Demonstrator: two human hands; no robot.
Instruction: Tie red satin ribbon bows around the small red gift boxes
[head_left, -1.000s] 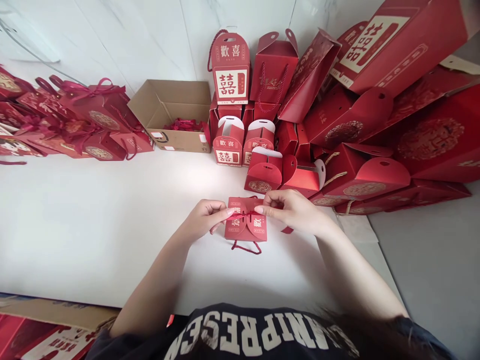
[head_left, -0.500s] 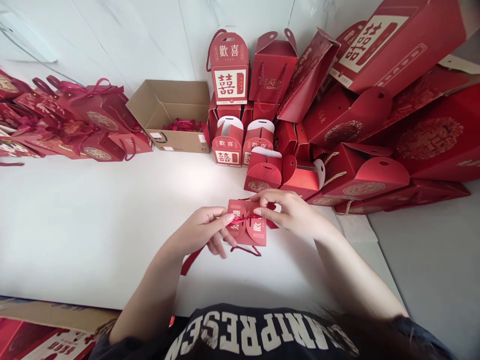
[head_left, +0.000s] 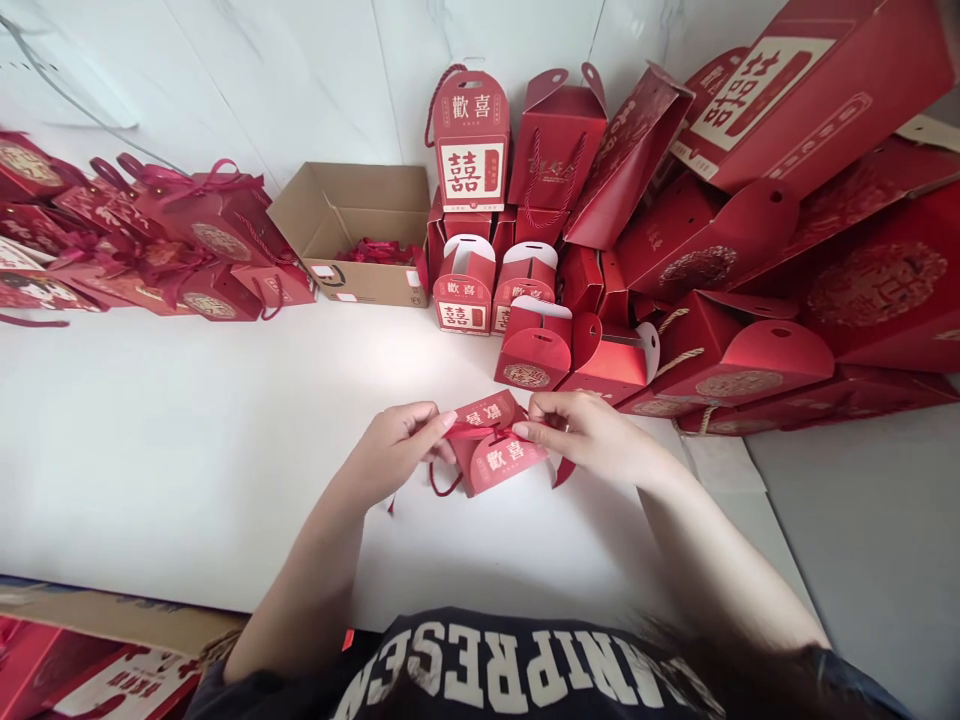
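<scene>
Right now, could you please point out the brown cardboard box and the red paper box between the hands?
Brown cardboard box [head_left: 381, 284], head view: front wall.
Red paper box [head_left: 501, 464], head view: nearer flap.

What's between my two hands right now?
In the head view, a small red box with a ribbon across its top lies between your left hand and right hand.

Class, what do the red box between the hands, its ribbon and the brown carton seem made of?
Red box: probably smooth coated card; crisp edges, print.
Ribbon: likely fabric, perhaps satin; slight sheen, limp tail.
Brown carton: apparently matt cardboard; plain tan, straight walls.
</scene>
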